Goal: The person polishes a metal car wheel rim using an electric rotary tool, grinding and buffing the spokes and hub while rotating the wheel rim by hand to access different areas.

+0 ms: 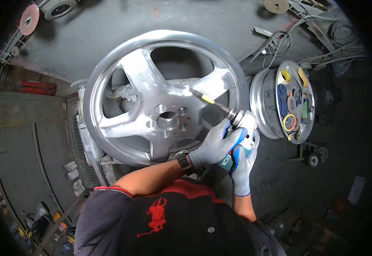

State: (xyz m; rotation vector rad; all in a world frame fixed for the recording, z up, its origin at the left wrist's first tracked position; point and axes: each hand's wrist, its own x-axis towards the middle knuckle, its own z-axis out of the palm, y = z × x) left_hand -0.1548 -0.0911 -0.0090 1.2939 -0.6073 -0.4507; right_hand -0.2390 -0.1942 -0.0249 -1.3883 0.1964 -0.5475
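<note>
A silver five-spoke wheel rim point(149, 81) lies face up in front of me. Both hands, in grey gloves with blue palms, hold a power grinder point(248, 123) at the rim's right side. My left hand point(216, 143), with a black watch on its wrist, is closed around the front of the tool. My right hand point(244, 164) grips the tool's body, just right of and below the left. A long dark bit with a yellow band point(207, 99) runs up-left from the grinder, its tip at the base of the upper right spoke.
Right of the rim stands another wheel point(265, 104) holding discs, tape rolls and cloth. Cables point(280, 45) lie at the upper right. A pink disc point(29, 19) is at the upper left, above a red object point(36, 87). Bottles and clutter point(62, 226) sit at lower left.
</note>
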